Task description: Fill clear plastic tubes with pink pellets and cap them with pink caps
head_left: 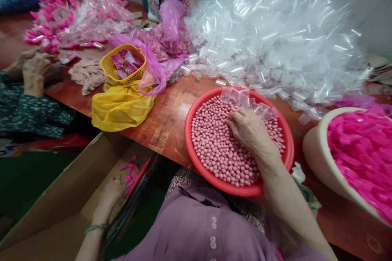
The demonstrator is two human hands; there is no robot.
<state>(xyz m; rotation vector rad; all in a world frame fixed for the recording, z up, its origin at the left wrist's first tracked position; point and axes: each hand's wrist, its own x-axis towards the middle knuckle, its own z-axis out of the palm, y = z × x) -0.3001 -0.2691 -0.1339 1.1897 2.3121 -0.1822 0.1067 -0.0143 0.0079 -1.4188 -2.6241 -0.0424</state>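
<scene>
My right hand (251, 129) rests over a red basin (191, 153) full of small round pink beads or candies (214, 140). Its fingers are bent, the visible tips slightly apart and touching the pink pieces. Several clear plastic sleeves (235, 96) lie on the far side of the basin, beside this hand. Lower left, my left hand (114, 191) reaches down into a cardboard box (61, 195). Close to its fingers is a small cluster of bright pink pieces (131, 171). Those fingers are blurred, and whether they hold anything is hidden.
A heap of clear sleeves (269, 36) covers the back right. A cream tub (317, 151) of pink pieces stands right. Left of the basin are a yellow bag (122, 108) and yellow basket (105, 63). Another person's hands (36, 67) work far left near a pink pile (58, 8).
</scene>
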